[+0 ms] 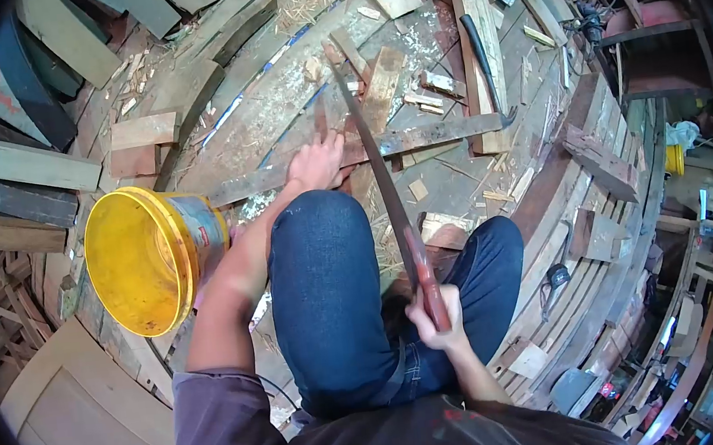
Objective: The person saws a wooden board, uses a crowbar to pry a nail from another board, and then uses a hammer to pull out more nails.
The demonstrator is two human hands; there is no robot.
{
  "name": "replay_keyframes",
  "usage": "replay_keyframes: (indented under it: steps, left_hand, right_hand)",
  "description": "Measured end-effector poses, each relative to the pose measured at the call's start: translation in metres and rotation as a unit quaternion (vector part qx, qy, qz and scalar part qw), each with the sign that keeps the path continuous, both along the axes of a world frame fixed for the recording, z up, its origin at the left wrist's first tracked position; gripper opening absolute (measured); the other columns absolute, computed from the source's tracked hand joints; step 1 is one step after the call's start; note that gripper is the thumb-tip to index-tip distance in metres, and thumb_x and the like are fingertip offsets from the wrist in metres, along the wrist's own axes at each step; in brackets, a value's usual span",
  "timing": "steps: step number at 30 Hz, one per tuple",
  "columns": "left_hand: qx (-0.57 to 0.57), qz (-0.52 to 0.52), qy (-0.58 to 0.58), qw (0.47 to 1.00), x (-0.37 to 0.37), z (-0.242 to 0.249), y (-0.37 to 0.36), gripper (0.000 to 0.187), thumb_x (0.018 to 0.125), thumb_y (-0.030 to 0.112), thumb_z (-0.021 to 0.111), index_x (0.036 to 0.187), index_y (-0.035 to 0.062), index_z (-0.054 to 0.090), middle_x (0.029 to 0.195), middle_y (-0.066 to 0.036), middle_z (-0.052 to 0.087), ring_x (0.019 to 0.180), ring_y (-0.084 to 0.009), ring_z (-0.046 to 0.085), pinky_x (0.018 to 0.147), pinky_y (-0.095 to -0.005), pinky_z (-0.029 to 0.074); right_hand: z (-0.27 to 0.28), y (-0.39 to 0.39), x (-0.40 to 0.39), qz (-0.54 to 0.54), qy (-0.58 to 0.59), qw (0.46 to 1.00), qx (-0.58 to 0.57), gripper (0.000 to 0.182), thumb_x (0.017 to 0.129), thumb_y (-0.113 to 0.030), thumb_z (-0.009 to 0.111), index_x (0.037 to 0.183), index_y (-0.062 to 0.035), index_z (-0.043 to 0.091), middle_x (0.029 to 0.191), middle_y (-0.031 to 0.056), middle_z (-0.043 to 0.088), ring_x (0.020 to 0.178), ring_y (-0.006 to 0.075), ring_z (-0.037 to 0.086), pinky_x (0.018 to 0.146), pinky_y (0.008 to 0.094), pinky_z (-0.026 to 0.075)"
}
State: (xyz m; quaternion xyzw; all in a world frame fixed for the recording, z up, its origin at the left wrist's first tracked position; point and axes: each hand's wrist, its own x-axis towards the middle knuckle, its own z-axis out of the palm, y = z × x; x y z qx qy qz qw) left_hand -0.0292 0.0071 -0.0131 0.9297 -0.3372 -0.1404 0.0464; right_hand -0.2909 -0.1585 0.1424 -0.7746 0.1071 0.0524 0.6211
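My right hand (pixel 439 320) is closed around the reddish-brown handle of a handsaw (pixel 387 182). The long blade points forward and crosses over a narrow wooden board (pixel 443 132) lying crosswise in front of my knees. On the same board, left of the blade, my left hand (pixel 316 164) presses down with its fingers curled over the wood. Short wood offcuts (pixel 384 83) lie beyond the board, around the saw's far end. Part of the board is hidden under my left hand and the blade.
A yellow bucket (pixel 180 263) lies on its side by my left forearm. Beyond the board's right end is a black-handled tool with a hooked end (pixel 482 57). Stacked timber (pixel 25 166) stands at the left, a panelled wooden door (pixel 91 424) below it. Wood scraps litter the floor.
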Motion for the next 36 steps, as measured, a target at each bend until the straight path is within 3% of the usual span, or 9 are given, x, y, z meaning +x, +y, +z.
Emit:
replay_keyframes:
  steps: [4,6,13,16,18,20,24,30,36]
  left_hand:
    - [-0.051,0.010,-0.017,0.999,-0.003,-0.002,0.000,0.065,0.077,0.041,0.075,0.119,0.0004,0.047,0.114,-0.014,0.055,0.103,-0.0333,0.062,0.076,-0.0428,0.055]
    - [-0.063,0.013,-0.016,0.998,-0.002,-0.003,0.002,0.063,0.077,0.041,0.075,0.117,0.0007,0.047,0.115,-0.013,0.055,0.103,-0.0330,0.062,0.076,-0.0426,0.055]
    - [-0.037,0.010,0.008,0.999,-0.003,0.012,0.000,0.058,0.081,0.041,0.072,0.115,-0.0009,0.050,0.113,-0.015,0.056,0.108,-0.0352,0.058,0.078,-0.0429,0.057]
    - [-0.036,0.005,-0.006,0.999,-0.003,0.005,-0.001,0.061,0.076,0.036,0.075,0.115,-0.0010,0.048,0.116,-0.014,0.055,0.109,-0.0315,0.059,0.077,-0.0412,0.056]
    - [-0.032,0.003,-0.005,0.999,-0.004,0.003,-0.002,0.061,0.077,0.038,0.074,0.115,-0.0017,0.047,0.116,-0.014,0.056,0.111,-0.0320,0.058,0.078,-0.0414,0.056]
    - [-0.069,0.008,-0.037,0.997,-0.006,-0.001,0.001,0.062,0.078,0.039,0.074,0.115,-0.0017,0.047,0.116,-0.015,0.056,0.110,-0.0330,0.059,0.078,-0.0418,0.056]
    - [-0.033,0.020,-0.002,0.999,-0.003,0.009,-0.001,0.062,0.080,0.042,0.072,0.116,-0.0014,0.047,0.117,-0.016,0.055,0.105,-0.0353,0.061,0.079,-0.0433,0.055]
    - [-0.052,0.012,-0.011,0.999,-0.004,0.003,-0.001,0.062,0.078,0.041,0.074,0.116,-0.0005,0.047,0.114,-0.016,0.055,0.103,-0.0352,0.062,0.080,-0.0429,0.054]
    - [-0.029,-0.001,-0.023,0.999,-0.002,0.006,0.000,0.062,0.077,0.041,0.075,0.116,0.0002,0.048,0.111,-0.015,0.055,0.100,-0.0336,0.063,0.078,-0.0426,0.055]
  right_hand:
    - [-0.033,-0.004,0.035,-0.019,0.009,0.999,-0.037,0.017,0.073,-0.004,0.064,0.063,-0.0036,0.050,0.053,0.0055,0.046,0.046,0.0181,0.046,0.050,0.0307,0.039]
    - [-0.054,-0.001,0.080,-0.043,0.042,0.998,0.035,0.017,0.074,-0.006,0.065,0.065,-0.0032,0.051,0.054,0.0052,0.046,0.048,0.0168,0.047,0.050,0.0306,0.039]
    - [-0.008,-0.002,-0.002,-0.028,0.046,0.998,0.038,0.017,0.071,-0.003,0.065,0.062,-0.0029,0.050,0.053,0.0044,0.048,0.049,0.0150,0.049,0.052,0.0297,0.040]
    - [-0.046,-0.004,0.045,0.005,0.011,0.998,-0.057,0.018,0.074,-0.002,0.065,0.063,-0.0021,0.051,0.053,0.0058,0.049,0.048,0.0153,0.050,0.049,0.0316,0.040]
    - [-0.072,0.006,0.092,-0.033,-0.007,0.999,-0.009,0.021,0.076,-0.003,0.067,0.063,-0.0020,0.050,0.054,0.0046,0.047,0.048,0.0147,0.048,0.048,0.0305,0.038]
    - [-0.069,0.010,0.091,-0.066,0.007,0.996,0.058,0.019,0.075,-0.003,0.065,0.063,-0.0020,0.050,0.054,0.0042,0.048,0.048,0.0143,0.048,0.048,0.0305,0.039]
    - [-0.013,0.003,0.020,0.005,-0.020,1.000,-0.007,0.013,0.073,-0.003,0.062,0.065,-0.0024,0.051,0.054,0.0051,0.047,0.049,0.0151,0.049,0.051,0.0305,0.041]
    - [-0.074,-0.002,0.099,-0.029,-0.018,0.998,0.045,0.016,0.075,-0.002,0.061,0.065,-0.0022,0.050,0.054,0.0043,0.046,0.049,0.0130,0.046,0.049,0.0295,0.038]
    - [-0.032,0.002,0.008,-0.007,-0.015,1.000,-0.022,0.019,0.069,-0.002,0.063,0.059,-0.0040,0.048,0.051,0.0052,0.045,0.046,0.0156,0.047,0.050,0.0297,0.040]
